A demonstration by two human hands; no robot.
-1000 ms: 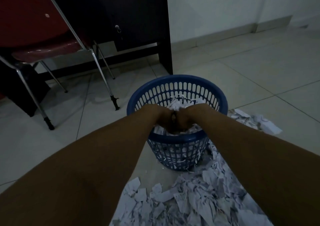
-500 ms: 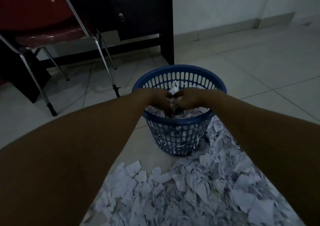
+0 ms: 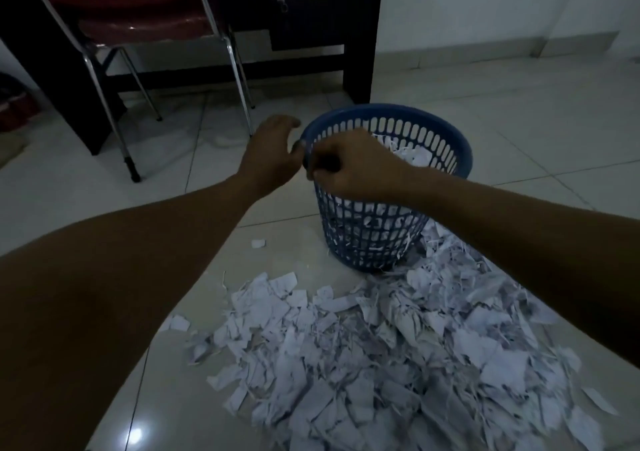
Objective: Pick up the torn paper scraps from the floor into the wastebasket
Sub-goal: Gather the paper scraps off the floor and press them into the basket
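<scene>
A blue mesh wastebasket [image 3: 375, 231] stands on the pale tiled floor, with white paper scraps [image 3: 412, 155] piled inside it. A wide heap of torn paper scraps [image 3: 381, 346] covers the floor in front of it and to its right. My right hand [image 3: 351, 166] is at the basket's near-left rim, its fingers curled down over the rim's edge. My left hand [image 3: 273, 153] hovers just outside the rim's left side with loosely spread fingers and holds nothing; its thumb lies against the rim.
A red chair with chrome legs [image 3: 239, 80] stands behind and to the left. A dark desk [image 3: 356, 52] rises just behind the basket. One stray scrap [image 3: 258, 243] lies left of the basket. Bare tiles stretch away on the left and at the far right.
Both hands came up out of the basket, where they were pressed together on the paper. The left moved outside the rim; the right shifted to the rim's near-left edge. The view tilted down.
</scene>
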